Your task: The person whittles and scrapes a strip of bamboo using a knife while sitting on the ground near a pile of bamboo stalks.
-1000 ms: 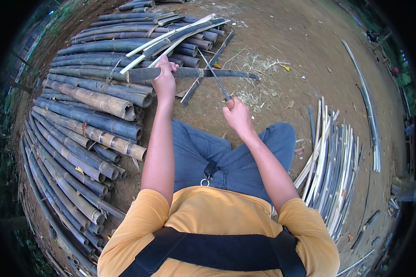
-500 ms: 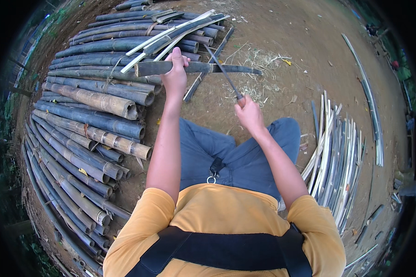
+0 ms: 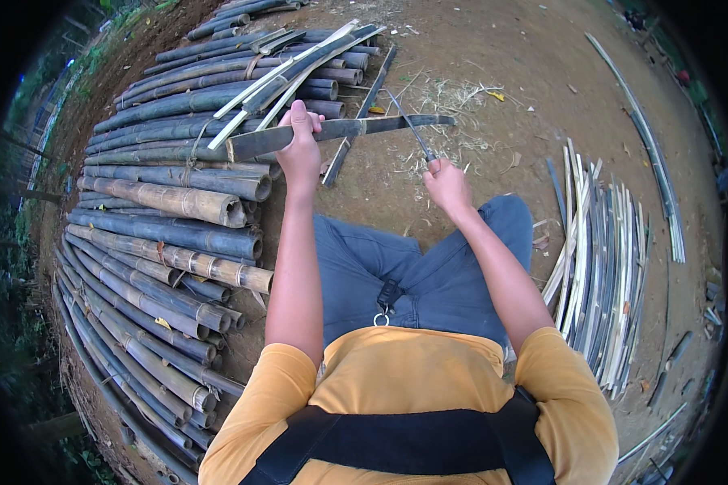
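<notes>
gripping a dark bamboo strip [image 3: 340,129] toward its left end in the left hand [image 3: 300,153], clasping a thin knife [image 3: 417,137] in the right hand [image 3: 448,187], crossing the two above the ground [image 3: 493,56], sitting beside a pile of bamboo poles [image 3: 158,200].

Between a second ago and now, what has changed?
The right hand and knife have moved right, so the knife crosses the strip nearer its right end. Nothing was grasped or let go; the left hand still grips the strip, and the poles stay put.
</notes>
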